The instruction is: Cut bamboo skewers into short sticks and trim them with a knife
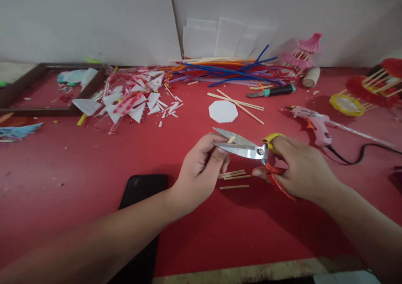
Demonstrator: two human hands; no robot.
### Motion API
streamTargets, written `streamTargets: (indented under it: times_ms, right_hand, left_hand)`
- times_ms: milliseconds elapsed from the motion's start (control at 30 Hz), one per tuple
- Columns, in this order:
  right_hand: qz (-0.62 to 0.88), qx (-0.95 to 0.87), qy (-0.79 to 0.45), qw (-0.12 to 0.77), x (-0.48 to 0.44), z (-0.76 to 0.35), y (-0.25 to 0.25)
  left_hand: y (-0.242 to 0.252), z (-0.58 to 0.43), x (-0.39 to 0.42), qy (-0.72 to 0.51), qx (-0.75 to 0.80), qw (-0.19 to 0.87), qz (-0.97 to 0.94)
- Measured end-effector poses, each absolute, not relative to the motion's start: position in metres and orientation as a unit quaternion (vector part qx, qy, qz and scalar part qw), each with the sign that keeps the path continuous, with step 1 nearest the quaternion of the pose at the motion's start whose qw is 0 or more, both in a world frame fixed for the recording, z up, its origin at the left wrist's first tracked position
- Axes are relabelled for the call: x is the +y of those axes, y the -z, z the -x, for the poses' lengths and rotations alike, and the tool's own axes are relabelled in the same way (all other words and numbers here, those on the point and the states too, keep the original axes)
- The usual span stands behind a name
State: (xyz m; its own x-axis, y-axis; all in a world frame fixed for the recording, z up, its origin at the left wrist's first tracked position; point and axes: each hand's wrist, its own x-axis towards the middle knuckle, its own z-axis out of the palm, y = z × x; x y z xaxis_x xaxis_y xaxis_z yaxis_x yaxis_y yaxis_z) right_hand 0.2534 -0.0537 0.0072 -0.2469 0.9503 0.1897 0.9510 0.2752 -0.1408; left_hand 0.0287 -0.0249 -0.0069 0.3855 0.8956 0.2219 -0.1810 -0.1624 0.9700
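Observation:
My right hand (298, 167) grips a pair of scissors (245, 150) by its red and yellow handles. The blades stand apart and reach left toward my left hand (204, 167). Pinched between my left thumb and fingers is a thin wooden stick (231, 140), whose tip shows between the blades; the rest of it is hidden by my hand. Several short cut sticks (234, 187) lie on the red table just below the scissors. Beyond the blades lie a white octagonal piece (223, 111) and a few longer sticks (241, 102).
A pink glue gun (318, 127) with a black cord is at right, near a utility knife (271, 90). Pipe cleaners (232, 72) and white scraps (135, 95) line the back. A black phone (146, 188) lies under my left forearm. Red and yellow models (347, 104) stand far right.

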Motion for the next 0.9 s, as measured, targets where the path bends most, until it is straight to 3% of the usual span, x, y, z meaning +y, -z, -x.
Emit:
streamTargets:
  times_ms: [433, 900]
  right_hand:
    - [0.575, -0.809, -0.062, 0.106, -0.0536, -0.2541, -0.0085]
    - [0.585, -0.804, -0.027, 0.105, -0.0548, -0.256, -0.0073]
  left_hand:
    - [0.0046, -0.0287, -0.0257, -0.474, 0.292, 0.55, -0.623]
    - [0.0055, -0.0248, -0.0272, -0.463, 0.306, 0.522, -0.647]
